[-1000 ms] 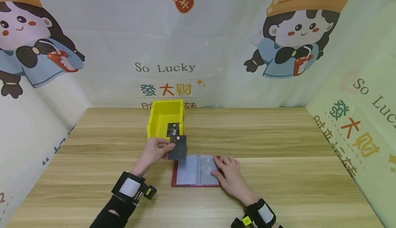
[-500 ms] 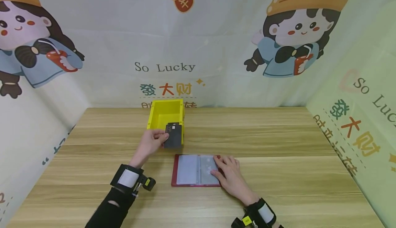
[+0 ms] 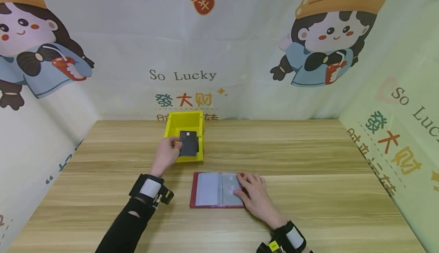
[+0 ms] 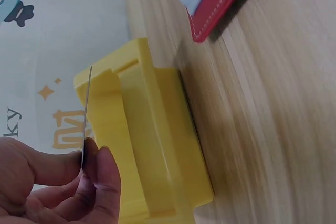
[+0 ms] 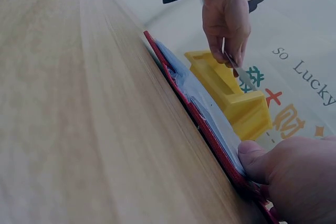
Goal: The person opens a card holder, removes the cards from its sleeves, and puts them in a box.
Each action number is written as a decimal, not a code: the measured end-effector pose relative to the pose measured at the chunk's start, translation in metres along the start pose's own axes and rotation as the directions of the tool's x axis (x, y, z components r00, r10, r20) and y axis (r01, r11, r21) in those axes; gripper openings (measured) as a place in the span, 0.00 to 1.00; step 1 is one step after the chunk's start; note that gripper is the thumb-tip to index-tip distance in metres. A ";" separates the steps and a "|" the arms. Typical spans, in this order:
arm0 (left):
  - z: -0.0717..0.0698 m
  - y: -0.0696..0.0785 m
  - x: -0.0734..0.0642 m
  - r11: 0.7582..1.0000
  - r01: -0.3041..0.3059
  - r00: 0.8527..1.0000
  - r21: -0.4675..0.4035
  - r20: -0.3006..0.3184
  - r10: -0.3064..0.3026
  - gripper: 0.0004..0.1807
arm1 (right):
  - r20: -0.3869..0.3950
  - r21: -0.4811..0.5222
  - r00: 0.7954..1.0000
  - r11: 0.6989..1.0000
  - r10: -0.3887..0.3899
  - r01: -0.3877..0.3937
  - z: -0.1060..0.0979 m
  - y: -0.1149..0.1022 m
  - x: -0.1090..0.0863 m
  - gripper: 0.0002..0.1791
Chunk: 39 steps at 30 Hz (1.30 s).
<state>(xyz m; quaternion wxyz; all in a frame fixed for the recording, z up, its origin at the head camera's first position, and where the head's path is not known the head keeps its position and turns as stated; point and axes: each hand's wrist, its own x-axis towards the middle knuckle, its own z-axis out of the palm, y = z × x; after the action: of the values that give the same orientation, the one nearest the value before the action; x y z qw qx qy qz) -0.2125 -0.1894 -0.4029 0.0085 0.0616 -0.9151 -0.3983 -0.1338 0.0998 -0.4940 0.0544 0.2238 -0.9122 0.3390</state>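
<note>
My left hand [image 3: 166, 154] pinches a black card [image 3: 188, 143] marked VIP between thumb and fingers, over the yellow bin [image 3: 185, 120]. In the left wrist view the card [image 4: 86, 106] is edge-on, above the bin [image 4: 149, 129] and apart from its wall. A dark edge shows behind the card; I cannot tell what it is. On the table lies a red card holder [image 3: 193, 190], spread at its clear sleeves. My right hand [image 3: 256, 197] rests on its right side. In the right wrist view its thumb [image 5: 254, 160] presses the sleeve page, the fingers mostly hidden.
The wood-grain table [image 3: 308, 157] runs back to a printed cloth backdrop [image 3: 247, 55]. The bin stands near the backdrop, beyond the card holder. Cloth also closes off the right side [image 3: 394, 112] and the left side.
My left hand has carried the black card away from the card holder, back and left over the bin. The second card's printed face is now covered. My right hand has stayed put.
</note>
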 end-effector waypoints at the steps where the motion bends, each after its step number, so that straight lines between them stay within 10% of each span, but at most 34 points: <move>1: 0.001 0.000 0.002 1.000 0.002 1.000 0.005 -0.004 -0.002 0.20 | 0.002 0.005 1.000 1.000 0.001 -0.001 0.000 0.000 0.000 0.28; 30: 0.030 0.003 0.033 0.989 -0.021 0.992 0.149 -0.117 0.039 0.14 | 0.018 0.023 0.999 0.999 0.033 -0.033 -0.002 -0.002 0.000 0.28; 39: 0.035 0.002 0.033 0.941 -0.036 0.991 0.336 -0.107 0.076 0.09 | 0.014 0.018 0.999 0.999 0.034 -0.034 -0.001 -0.002 0.000 0.28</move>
<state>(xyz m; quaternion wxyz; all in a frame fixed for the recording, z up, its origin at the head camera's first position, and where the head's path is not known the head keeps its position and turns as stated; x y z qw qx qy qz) -0.2477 -0.1664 -0.4264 0.0635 0.0596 -0.9685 -0.2332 -0.1328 0.0992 -0.4922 0.0406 0.2111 -0.9130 0.3467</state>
